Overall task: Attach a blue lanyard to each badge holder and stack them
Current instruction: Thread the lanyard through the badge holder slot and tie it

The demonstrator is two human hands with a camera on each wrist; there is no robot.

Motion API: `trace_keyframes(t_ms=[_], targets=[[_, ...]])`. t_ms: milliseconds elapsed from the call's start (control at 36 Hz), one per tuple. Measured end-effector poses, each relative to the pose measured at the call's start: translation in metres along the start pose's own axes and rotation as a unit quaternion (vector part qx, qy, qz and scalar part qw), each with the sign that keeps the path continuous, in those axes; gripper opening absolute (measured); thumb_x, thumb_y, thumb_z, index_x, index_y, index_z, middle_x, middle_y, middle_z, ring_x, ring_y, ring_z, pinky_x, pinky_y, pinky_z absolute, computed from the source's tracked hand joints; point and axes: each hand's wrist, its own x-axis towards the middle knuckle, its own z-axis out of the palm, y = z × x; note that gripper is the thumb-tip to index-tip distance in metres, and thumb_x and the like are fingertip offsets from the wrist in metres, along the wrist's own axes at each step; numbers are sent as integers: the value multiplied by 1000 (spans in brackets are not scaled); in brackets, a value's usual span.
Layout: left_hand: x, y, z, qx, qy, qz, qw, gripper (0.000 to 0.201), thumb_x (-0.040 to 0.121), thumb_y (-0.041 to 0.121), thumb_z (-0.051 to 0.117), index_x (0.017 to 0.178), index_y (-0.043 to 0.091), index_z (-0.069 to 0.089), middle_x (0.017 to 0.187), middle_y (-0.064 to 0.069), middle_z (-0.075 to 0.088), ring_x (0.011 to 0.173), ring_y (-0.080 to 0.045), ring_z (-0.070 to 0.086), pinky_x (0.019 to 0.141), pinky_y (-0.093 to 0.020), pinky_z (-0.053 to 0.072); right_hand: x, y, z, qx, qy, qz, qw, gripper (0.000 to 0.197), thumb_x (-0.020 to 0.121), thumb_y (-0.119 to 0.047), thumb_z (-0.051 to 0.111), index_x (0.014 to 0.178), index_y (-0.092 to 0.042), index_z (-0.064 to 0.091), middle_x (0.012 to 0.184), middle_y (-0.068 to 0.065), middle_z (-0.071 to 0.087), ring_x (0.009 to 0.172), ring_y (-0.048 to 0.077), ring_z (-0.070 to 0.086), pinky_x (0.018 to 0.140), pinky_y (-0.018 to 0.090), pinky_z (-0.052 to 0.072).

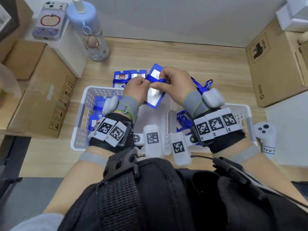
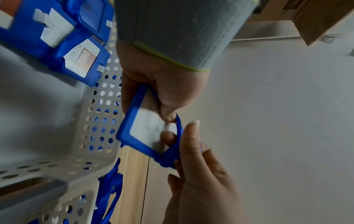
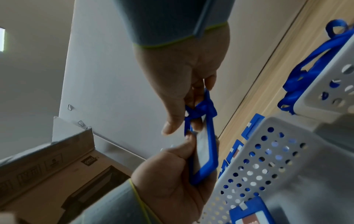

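Observation:
Both hands hold one blue badge holder [image 1: 154, 98] with a clear window in the air above the white baskets. My left hand [image 1: 144, 81] grips its upper part, thumb on the window; the left wrist view shows the frame [image 2: 124, 133] under that thumb. My right hand [image 1: 159, 80] pinches a blue lanyard [image 1: 157, 80] at the holder's top edge. In the right wrist view the lanyard [image 3: 204, 107] is bunched into a loop at the holder's [image 3: 205, 160] top, between the right hand's fingers [image 3: 191, 94]. Several holders with lanyards wrapped round them [image 1: 129, 77] lie on the table beyond the baskets.
Left white perforated basket [image 1: 80, 114] holds several blue badge holders [image 1: 98, 105]. Right basket [image 1: 246, 114] holds loose blue lanyards [image 1: 203, 85] that spill over its far rim. Cardboard boxes [image 1: 41, 97] [image 1: 275, 64] flank the table. A water bottle [image 1: 90, 30] stands back left, a white controller [image 1: 266, 135] right.

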Motion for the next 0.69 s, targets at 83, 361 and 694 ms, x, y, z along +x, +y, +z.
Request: trace_keyframes(t_ms=[83,361,694], targets=[[4,-6,-6,-33,17,-39,999,29,95,20,45,66,17,47,76,-7,54,82,-30,57,62,-39,56,0,-2,-3,-2,23,-14,1000,31,68,-28,79,66,-15,50,78,7,60,78,25,53,70,31,40],[14,-10,-13,-153,29,-133,979,24,95,18,49,72,20,49,72,0,55,69,-18,57,46,-23,46,2,-3,7,202,-40,65,977,38,64,-34,77,53,-25,41,124,26,57,114,39,56,93,58,44],[28,-11,-14,-291,-52,-196,935,18,96,21,42,82,16,50,47,3,50,29,-7,37,31,-9,19,22,6,2,429,-120,28,895,44,62,-15,81,64,-11,37,125,26,54,107,27,60,90,30,49]])
